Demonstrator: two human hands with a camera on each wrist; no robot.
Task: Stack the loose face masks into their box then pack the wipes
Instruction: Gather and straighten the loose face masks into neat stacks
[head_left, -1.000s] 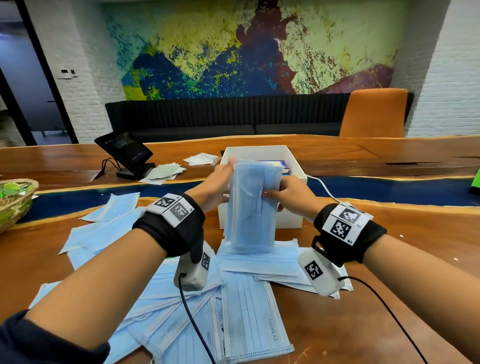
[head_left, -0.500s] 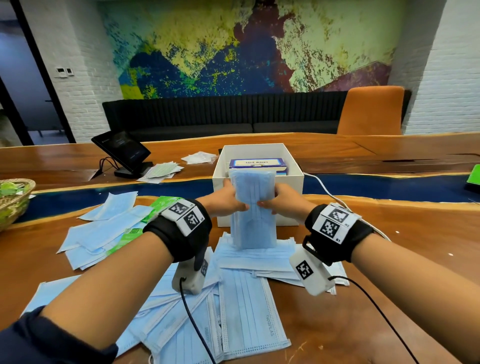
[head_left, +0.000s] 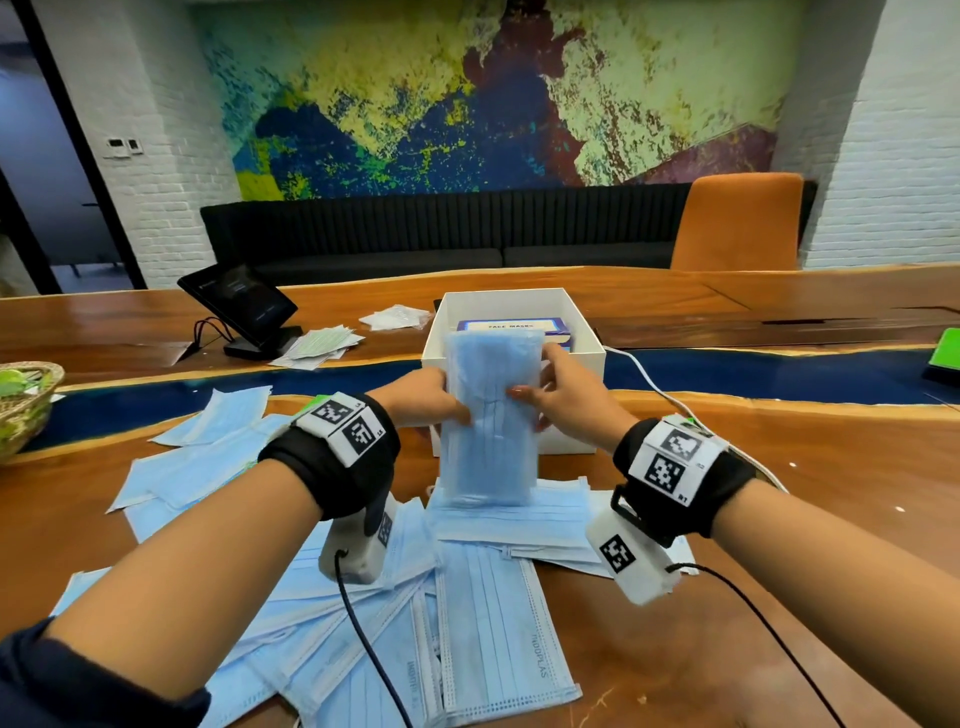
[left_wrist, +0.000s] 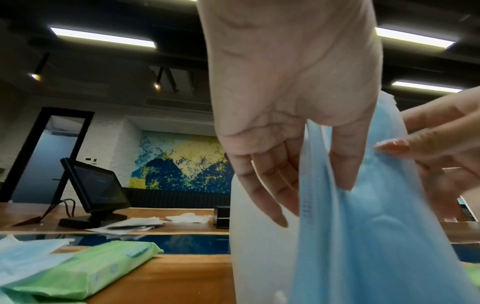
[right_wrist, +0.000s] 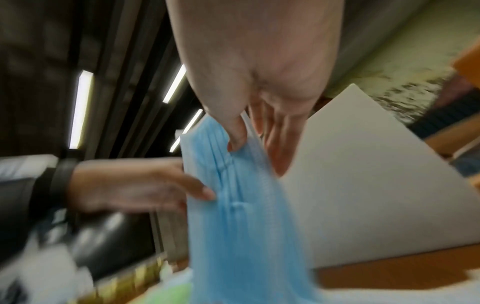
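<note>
A stack of blue face masks (head_left: 488, 415) stands on end on the loose masks (head_left: 483, 639) spread over the table, just in front of the white box (head_left: 587, 358). My left hand (head_left: 431, 400) pinches the stack's left edge, thumb in front and fingers behind, as the left wrist view shows (left_wrist: 345, 164). My right hand (head_left: 561, 400) pinches its right edge (right_wrist: 233, 142). A blue-and-white face mask carton (head_left: 511, 326) lies inside the white box. A green wipes pack (left_wrist: 85, 271) lies on the table to the left, partly under masks.
A tablet on a stand (head_left: 241, 306) and loose papers (head_left: 317, 345) sit at the back left. A wicker basket (head_left: 23, 405) stands at the far left edge. A white cable (head_left: 654, 384) runs right of the box. A green item (head_left: 945, 353) lies at the far right.
The mask stack has come down from in front of the box top until its lower end rests on the loose masks; both hands followed it, still holding its sides.
</note>
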